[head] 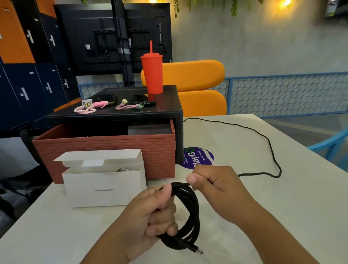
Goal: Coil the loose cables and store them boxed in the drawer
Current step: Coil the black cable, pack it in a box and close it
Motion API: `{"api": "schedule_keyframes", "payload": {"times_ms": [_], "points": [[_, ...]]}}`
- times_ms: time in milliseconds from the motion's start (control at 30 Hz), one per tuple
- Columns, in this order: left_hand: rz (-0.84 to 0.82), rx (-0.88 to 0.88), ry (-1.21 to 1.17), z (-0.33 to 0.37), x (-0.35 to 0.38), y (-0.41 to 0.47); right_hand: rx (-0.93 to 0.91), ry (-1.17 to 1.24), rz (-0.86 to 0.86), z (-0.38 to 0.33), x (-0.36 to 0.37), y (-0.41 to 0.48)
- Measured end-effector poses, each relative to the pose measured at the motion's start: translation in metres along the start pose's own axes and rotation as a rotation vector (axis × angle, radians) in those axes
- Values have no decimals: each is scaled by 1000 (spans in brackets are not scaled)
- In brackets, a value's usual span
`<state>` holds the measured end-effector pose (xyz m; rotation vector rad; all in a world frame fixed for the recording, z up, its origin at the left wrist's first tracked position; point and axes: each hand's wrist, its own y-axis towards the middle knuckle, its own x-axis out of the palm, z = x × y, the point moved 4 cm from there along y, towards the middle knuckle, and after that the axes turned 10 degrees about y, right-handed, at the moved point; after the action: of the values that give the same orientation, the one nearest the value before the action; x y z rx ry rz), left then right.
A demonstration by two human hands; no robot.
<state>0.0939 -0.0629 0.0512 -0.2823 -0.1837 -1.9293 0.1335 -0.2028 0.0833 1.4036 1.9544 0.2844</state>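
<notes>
- The white tabletop (pixel 274 207) carries everything within reach. Its smooth surface should let a dragged cable slide without snagging.
- The brick-patterned drawer (pixel 109 147) stands pulled open under a black stand (pixel 115 112), at the far left of the tabletop. It looks roomy enough for a box.
- The white box (pixel 103 188) sits just in front of the drawer with its lid flap raised. It is thin card and probably light, so it may shift if a coil is pushed in one-handed.
- The black cable (pixel 190 215) is braided, soft and light. Several loops hang above the tabletop from the left grip (pixel 149 220), whose fingers and thumb are curled closed round one side of the bundle. Braid tends to spring open, so the bundle is best pinched where all the loops cross.
- The loose tail (pixel 270 147) runs from the right grip (pixel 214 184) out across the tabletop and back toward the stand, not yet wound. The right grip is closed on the strand, pinching it at the top of the coil. Letting the strand slide through a light pinch should keep twist out.
- Two pink cables (pixel 85 110) lie already bundled on the stand.
- The metal plug (pixel 197 249) pokes out below the coil. It is the one rigid part, so hold the braid behind it rather than bend it there.
</notes>
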Motion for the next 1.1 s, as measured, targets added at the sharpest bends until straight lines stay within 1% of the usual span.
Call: {"api": "schedule_keyframes", "payload": {"times_ms": [200, 300, 400, 433, 467, 500, 533, 567, 600, 700, 767, 800, 833, 900, 967, 1000, 1067, 1100], "points": [[77, 55, -259, 5, -10, 2, 150, -80, 7, 17, -6, -1], [63, 164, -401, 9, -17, 4, 239, -167, -44, 29, -5, -2], [134, 309, -424, 16, -23, 3, 289, -228, -139, 34, 3, -5], [107, 345, -456, 16, -26, 5, 287, -241, -164, 33, 6, -6], [22, 374, -499, 15, -28, 8, 285, -250, -180, 32, 9, -6], [-84, 364, -556, 16, -27, 10, 288, -253, -188, 31, 11, -6], [-88, 328, -583, 16, -27, 8, 295, -255, -191, 31, 13, -6], [4, 266, -549, 13, -33, 4, 304, -268, -191, 31, 13, -6], [69, 266, -496, 8, -40, 0, 316, -296, -187, 31, 14, -5], [-12, 339, -421, 0, -36, -5, 340, -405, -111, 34, 8, -2], [-32, 292, -389, 0, -24, -4, 334, -440, -39, 35, 1, 0], [-60, 270, -360, 3, -17, 0, 333, -444, -12, 34, -1, 1], [-121, 275, -339, 6, -12, 6, 337, -444, 11, 34, -3, 2], [-137, 226, -327, 1, -15, 10, 351, -449, 36, 34, -5, 3], [-257, 217, -377, 1, -13, 10, 370, -470, 26, 35, -3, 3], [-273, 220, -383, 3, -11, 9, 378, -473, 21, 35, -2, 2], [-194, 237, -325, 7, -18, 9, 380, -481, 25, 35, -1, 2], [-201, 256, -322, 9, -17, 8, 374, -487, 30, 35, -2, 2]]}}
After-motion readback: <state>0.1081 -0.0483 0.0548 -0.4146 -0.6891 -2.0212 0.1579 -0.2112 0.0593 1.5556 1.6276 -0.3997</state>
